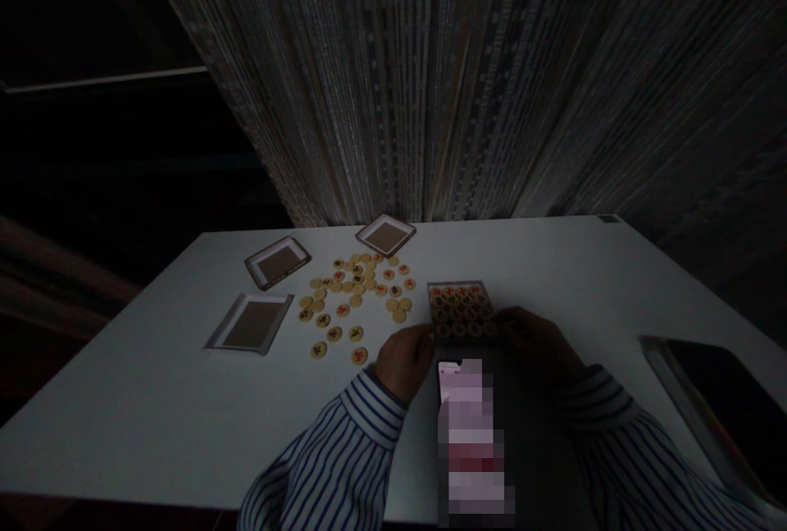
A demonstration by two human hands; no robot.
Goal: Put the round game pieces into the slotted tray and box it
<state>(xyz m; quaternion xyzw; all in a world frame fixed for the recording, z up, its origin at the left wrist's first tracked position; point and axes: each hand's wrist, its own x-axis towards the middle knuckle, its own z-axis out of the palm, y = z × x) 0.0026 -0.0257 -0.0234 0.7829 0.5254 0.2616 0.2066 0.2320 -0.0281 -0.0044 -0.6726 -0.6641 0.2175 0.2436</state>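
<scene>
A shallow box [455,282] packed with rows of round Chinese chess pieces [468,301] sits on the white table in front of me. The visible pieces bear red characters in the far row and dark ones nearer. My left hand [406,360] is closed at the box's near left corner, its fingers curled. At the near right corner, my right hand [544,344] grips the edge, with its fingers partly lost in shadow. Many loose chess pieces [355,301] lie scattered left of the box, some showing red or dark characters and others plain backs.
Three shallow trays or lids rest beyond the loose pieces: one [249,324] at left, one [278,262] behind it, one [386,234] at the back. A lit phone [451,383], partly blurred out, lies between my forearms. A dark flat object [719,400] is at right on the table [153,400].
</scene>
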